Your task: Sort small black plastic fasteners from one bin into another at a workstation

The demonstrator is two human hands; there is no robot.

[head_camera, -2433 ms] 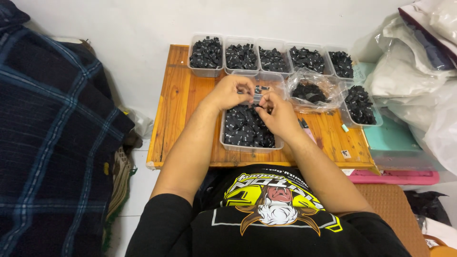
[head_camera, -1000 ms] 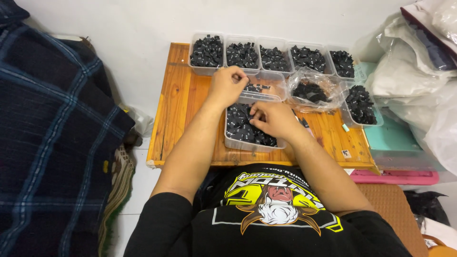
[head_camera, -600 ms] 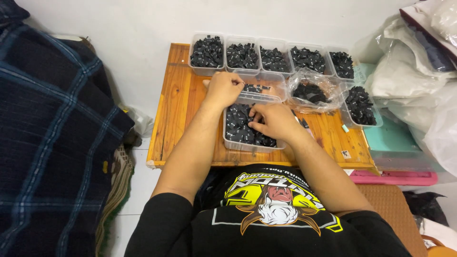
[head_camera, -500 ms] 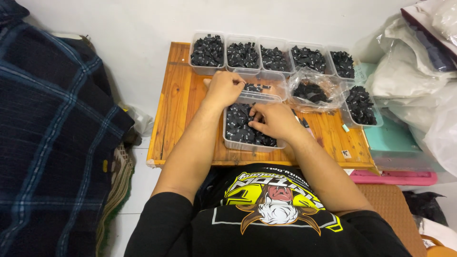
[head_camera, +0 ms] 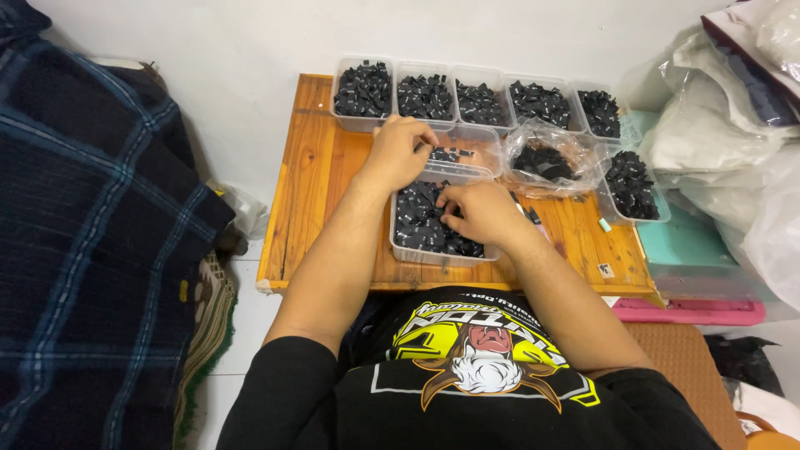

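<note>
Black little pieces [head_camera: 421,223] fill the clear plastic tub [head_camera: 410,252] sitting at the near edge of the low wooden table [head_camera: 304,200], right in front of the person's lap. Right hand [head_camera: 479,213] is down in that tub, on the right side of the pile, fingers curled in among the pieces, though I honestly can't tell if it's actually pinching one or just resting on them. Left hand [head_camera: 398,154] is a bit further out, just past the tub's far rim, loosely curled over the edge of a second, shallower clear tub [head_camera: 471,158] that only has a few black bits in it; whether it's got anything in its grip isn't clear either. Beside that there's a crinkly clear bag [head_camera: 546,160] with more black pieces, then another full container [head_camera: 631,185] off to the right. Along the back edge by the white wall runs a row of five full tubs [head_camera: 479,102].
</note>
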